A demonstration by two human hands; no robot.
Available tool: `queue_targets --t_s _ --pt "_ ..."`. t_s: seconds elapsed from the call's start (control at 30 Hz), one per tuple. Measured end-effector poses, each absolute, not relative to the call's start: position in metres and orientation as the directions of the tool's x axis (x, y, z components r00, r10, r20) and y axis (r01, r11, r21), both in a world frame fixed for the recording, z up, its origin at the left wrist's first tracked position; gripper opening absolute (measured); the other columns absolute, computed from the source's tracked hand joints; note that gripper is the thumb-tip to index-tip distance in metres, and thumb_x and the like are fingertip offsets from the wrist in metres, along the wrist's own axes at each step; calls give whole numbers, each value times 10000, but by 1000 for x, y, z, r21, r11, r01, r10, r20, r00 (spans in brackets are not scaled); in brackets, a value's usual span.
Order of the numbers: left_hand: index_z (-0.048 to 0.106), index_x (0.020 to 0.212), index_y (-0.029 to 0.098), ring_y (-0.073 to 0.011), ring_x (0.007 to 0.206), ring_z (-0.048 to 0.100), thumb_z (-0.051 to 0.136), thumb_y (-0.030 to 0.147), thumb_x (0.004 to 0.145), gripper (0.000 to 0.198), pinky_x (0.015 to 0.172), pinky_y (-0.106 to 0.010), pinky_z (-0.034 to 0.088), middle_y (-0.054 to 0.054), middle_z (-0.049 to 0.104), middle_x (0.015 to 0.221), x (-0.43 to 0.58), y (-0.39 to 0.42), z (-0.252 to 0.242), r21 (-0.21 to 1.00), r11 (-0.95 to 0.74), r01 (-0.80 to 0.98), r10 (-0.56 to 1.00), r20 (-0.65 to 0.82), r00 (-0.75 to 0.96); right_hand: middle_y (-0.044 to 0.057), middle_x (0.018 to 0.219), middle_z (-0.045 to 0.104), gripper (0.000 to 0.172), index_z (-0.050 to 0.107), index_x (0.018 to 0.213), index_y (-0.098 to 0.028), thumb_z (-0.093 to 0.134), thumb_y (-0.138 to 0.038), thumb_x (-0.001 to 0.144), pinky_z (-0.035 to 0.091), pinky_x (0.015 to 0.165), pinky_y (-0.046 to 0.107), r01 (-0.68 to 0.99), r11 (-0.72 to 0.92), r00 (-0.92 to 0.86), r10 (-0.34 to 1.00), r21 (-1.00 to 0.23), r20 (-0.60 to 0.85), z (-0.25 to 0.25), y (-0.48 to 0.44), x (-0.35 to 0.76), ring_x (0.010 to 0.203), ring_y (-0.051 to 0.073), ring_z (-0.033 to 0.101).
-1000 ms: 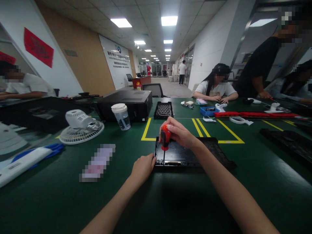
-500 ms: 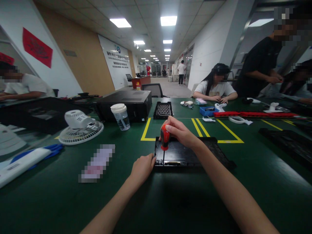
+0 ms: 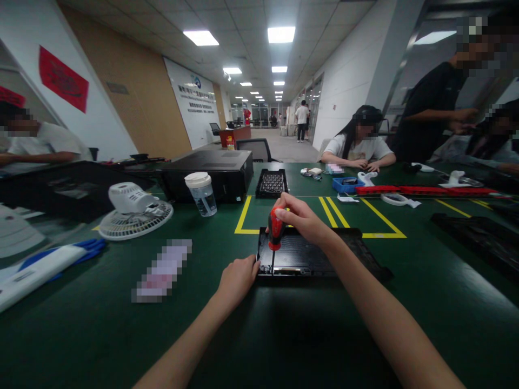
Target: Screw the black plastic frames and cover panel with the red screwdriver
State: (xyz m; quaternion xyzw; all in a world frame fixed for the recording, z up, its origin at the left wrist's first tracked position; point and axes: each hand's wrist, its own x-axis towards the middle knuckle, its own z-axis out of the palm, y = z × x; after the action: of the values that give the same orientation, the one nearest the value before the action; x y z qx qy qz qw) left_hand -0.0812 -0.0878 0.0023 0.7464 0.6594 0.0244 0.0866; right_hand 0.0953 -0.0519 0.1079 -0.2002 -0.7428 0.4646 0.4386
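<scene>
My right hand is closed around the red and black handle of a screwdriver. The screwdriver stands nearly upright, its thin shaft pointing down at the near left corner of a black plastic panel. A shiny metal strip runs along the panel's near edge, just right of the tip. Whether the tip sits in a screw is too small to tell. At the panel's left edge, my left hand grips the rim, thumb against the side, other fingers partly hidden.
Left of the panel lie a blurred flat item, a white fan and a lidded cup beside a black computer case. Behind the panel is a black tray of small parts. Farther right are a blue box and a seated person.
Both my hands keep their places, with the screwdriver still on the panel's corner; its handle looks slightly turned. The standing person at the right has moved an arm.
</scene>
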Motion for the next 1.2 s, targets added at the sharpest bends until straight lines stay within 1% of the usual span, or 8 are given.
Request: queue_targets --t_s 0.3,0.57,0.73,1.07,1.2 --pt "579 1042 235 -213 830 631 299 391 890 355 693 -301 462 -82 670 915 -82 -88 2 168 -120 979 988 -77 134 -29 662 458 220 416 733 -173 530 -341 816 395 546 223 -56 517 -510 721 -854 469 108 -51 97 571 92 502" --pt "576 1060 237 -213 841 632 302 405 888 364 706 -299 461 -84 670 923 -81 -87 1 177 -109 978 988 -90 126 -51 587 426 259 410 697 -171 549 -366 796 272 433 172 60 589 -450 736 -806 505 109 -53 97 480 56 406" --pt "583 1036 239 -217 830 636 304 407 885 359 700 -305 464 -84 671 904 -82 -86 -2 170 -112 979 989 -74 126 -49 594 449 285 391 682 -173 562 -380 777 252 418 160 83 607 -421 741 -791 524 110 -57 94 460 47 404" --pt "579 1050 237 -224 850 634 306 402 884 360 705 -308 462 -83 668 914 -82 -87 -1 185 -116 976 989 -67 130 -77 517 354 317 355 644 -180 565 -384 765 228 406 168 273 653 -317 754 -706 575 110 -62 89 415 37 315" --pt "578 1043 234 -227 844 634 300 408 884 365 694 -308 462 -87 667 909 -82 -87 -1 181 -112 977 989 -76 127 -85 489 325 332 338 633 -184 564 -390 761 222 414 171 323 651 -276 759 -687 589 110 -63 87 418 40 297"
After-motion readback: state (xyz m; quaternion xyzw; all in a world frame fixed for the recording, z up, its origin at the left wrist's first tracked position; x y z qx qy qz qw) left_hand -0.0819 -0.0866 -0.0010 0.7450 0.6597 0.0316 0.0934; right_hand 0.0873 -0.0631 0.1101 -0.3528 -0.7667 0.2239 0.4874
